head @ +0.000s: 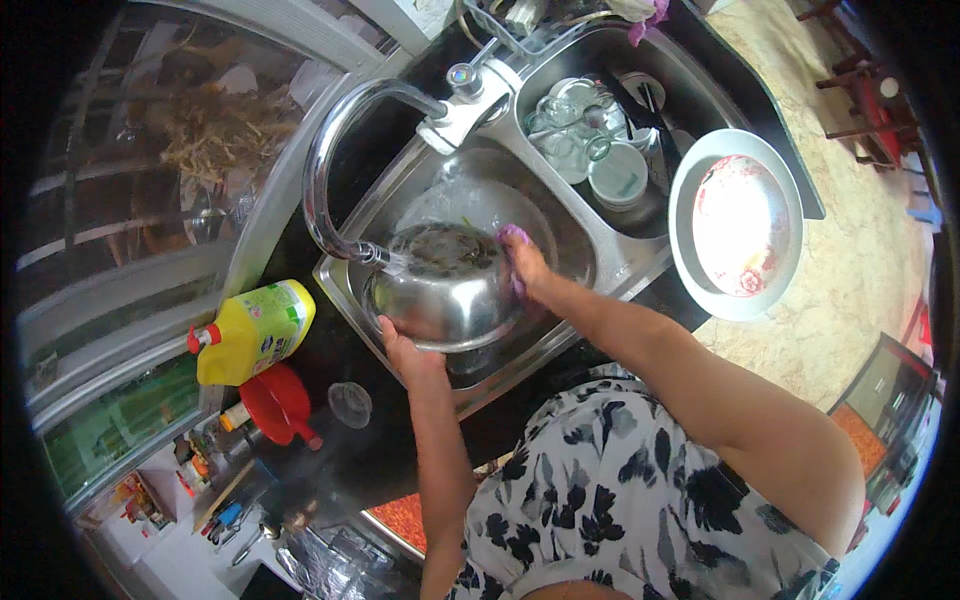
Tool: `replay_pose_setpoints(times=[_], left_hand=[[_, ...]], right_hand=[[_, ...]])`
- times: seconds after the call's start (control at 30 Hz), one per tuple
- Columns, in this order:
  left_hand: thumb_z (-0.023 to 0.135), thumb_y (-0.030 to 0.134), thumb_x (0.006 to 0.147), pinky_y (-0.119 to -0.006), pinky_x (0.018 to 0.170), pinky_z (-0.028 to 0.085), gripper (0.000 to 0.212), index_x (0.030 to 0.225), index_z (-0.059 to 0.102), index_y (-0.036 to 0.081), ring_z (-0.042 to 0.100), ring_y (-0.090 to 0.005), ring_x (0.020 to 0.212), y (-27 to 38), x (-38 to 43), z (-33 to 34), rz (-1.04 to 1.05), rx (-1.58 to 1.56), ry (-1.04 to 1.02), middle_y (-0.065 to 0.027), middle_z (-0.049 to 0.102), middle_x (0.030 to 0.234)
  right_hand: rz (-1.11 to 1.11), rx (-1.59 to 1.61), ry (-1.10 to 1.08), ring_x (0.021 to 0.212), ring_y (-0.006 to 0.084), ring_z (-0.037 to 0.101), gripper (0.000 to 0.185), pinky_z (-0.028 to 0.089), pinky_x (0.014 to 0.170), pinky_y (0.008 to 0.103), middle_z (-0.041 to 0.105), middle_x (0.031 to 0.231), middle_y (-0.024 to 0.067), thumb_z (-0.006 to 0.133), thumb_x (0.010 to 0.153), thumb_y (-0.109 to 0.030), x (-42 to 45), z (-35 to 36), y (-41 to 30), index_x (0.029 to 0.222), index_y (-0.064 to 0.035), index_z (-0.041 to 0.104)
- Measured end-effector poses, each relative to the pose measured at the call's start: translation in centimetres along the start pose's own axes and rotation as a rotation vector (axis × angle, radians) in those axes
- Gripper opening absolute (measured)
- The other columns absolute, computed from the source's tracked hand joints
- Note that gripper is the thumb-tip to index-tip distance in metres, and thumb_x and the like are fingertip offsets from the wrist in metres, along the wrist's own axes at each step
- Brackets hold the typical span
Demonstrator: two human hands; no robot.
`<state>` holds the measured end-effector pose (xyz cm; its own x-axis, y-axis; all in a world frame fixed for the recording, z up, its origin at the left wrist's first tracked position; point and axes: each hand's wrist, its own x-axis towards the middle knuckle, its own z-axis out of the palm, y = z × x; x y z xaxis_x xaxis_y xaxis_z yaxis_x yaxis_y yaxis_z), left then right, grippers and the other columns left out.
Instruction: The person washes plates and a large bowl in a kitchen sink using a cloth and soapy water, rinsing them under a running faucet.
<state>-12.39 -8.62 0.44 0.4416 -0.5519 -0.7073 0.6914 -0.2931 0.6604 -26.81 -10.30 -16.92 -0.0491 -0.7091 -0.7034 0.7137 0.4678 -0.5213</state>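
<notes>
A stainless steel pot or bowl (457,296) is held tilted over the left sink basin (577,259), its darkened bottom facing up. My left hand (409,352) grips its near rim. Against its right side, my right hand (527,262) presses a purple cloth (514,238). From the curved chrome faucet (319,180), water runs onto the pot's left edge. Behind the pot, a wide pale round dish (480,202) lies in the basin, partly hidden.
Glasses (570,142), stacked dishes (619,176) and dark-handled utensils fill the right basin. A large white basin with a red pattern (735,300) overhangs the counter edge. On the left stand a yellow detergent bottle (259,330), a red ladle (277,405) and a clear plastic cup (350,405).
</notes>
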Motion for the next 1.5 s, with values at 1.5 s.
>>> replay_pose_setpoints(times=[1.5], left_hand=[[0.049,0.005,0.072,-0.046,0.103,0.018,0.057,0.126,0.033,-0.001,0.015,-0.0368,0.128,-4.3,3.7,-7.3,1.066,1.808,-0.407,-0.0223,0.027,0.133]], right_hand=[[0.327,-0.963,0.046,0.065,0.0242,0.057,0.034,0.047,0.052,0.0352,0.059,0.080,0.0141,0.055,0.071,-0.012,-0.5,-0.8,-6.8,0.101,0.0037,0.052]])
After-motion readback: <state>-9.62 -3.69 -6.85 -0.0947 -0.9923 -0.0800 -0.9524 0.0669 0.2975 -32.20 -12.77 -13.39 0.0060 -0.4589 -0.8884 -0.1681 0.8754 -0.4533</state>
